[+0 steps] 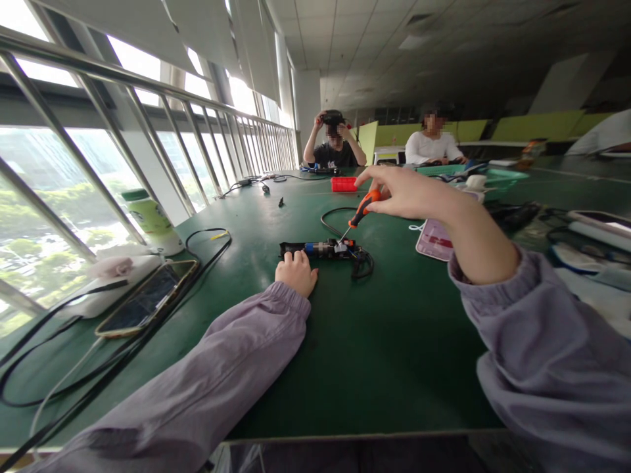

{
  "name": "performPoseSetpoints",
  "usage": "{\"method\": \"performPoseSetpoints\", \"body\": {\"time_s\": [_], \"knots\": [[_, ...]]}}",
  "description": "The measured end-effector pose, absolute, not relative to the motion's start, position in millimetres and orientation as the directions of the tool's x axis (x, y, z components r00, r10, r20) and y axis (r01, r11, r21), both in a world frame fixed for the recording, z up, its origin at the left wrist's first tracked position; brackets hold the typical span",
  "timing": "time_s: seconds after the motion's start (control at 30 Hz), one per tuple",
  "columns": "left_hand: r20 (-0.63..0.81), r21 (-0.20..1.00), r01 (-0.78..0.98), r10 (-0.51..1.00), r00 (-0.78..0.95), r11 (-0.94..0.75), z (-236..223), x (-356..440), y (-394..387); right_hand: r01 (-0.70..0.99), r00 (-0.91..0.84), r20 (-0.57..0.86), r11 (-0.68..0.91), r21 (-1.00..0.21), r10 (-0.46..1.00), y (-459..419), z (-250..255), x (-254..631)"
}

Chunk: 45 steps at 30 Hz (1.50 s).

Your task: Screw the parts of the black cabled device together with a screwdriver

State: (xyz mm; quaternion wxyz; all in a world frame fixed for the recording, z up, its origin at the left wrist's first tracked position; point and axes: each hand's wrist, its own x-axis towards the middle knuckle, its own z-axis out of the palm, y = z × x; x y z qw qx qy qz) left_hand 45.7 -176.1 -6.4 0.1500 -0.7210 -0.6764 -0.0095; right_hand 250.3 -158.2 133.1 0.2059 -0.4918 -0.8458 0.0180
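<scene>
A small black electronic device [323, 249] with blue parts and black wires lies on the green table [384, 341]. My left hand [296, 271] rests closed against its near left end and steadies it. My right hand [401, 190] pinches the orange handle of a screwdriver [359, 215], held tilted, with the tip down on the device's right part. Both arms wear lilac sleeves.
A phone [148, 297], a white charger block [118, 276], black cables and a green-capped bottle [152, 220] sit left by the window rail. A red box [344, 184] lies farther back. A pink pouch [436, 238] and clutter lie right. Two people sit at the far end.
</scene>
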Motion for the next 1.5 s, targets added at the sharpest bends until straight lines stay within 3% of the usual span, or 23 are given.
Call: {"method": "performPoseSetpoints", "body": {"time_s": [0.17,0.4,0.63,0.83,1.03,1.27,1.5], "knots": [[0.223,-0.205,0.978,0.971,0.086,-0.040,-7,45,-177,0.879,-0.368,0.127,0.389,-0.276,0.921,-160,132,249],[0.228,-0.204,0.979,0.971,0.076,-0.029,-7,44,-176,0.845,-0.423,0.298,0.492,-0.211,0.855,-156,132,250],[0.269,-0.210,0.977,0.958,0.101,-0.044,-10,44,-176,0.884,-0.379,0.072,0.384,-0.266,0.923,-163,131,247],[0.271,-0.206,0.977,0.957,0.101,-0.045,-11,43,-176,0.877,-0.420,0.281,0.465,-0.118,0.863,-159,132,249],[0.264,-0.201,0.978,0.959,0.100,-0.046,-9,44,-177,0.901,-0.369,0.163,0.395,-0.178,0.915,-166,130,239],[0.255,-0.204,0.978,0.962,0.095,-0.042,-8,46,-177,0.865,-0.405,0.379,0.483,-0.138,0.832,-162,127,237],[0.265,-0.208,0.977,0.959,0.101,-0.046,-10,44,-176,0.913,-0.342,0.312,0.392,-0.112,0.886,-164,124,233]]}}
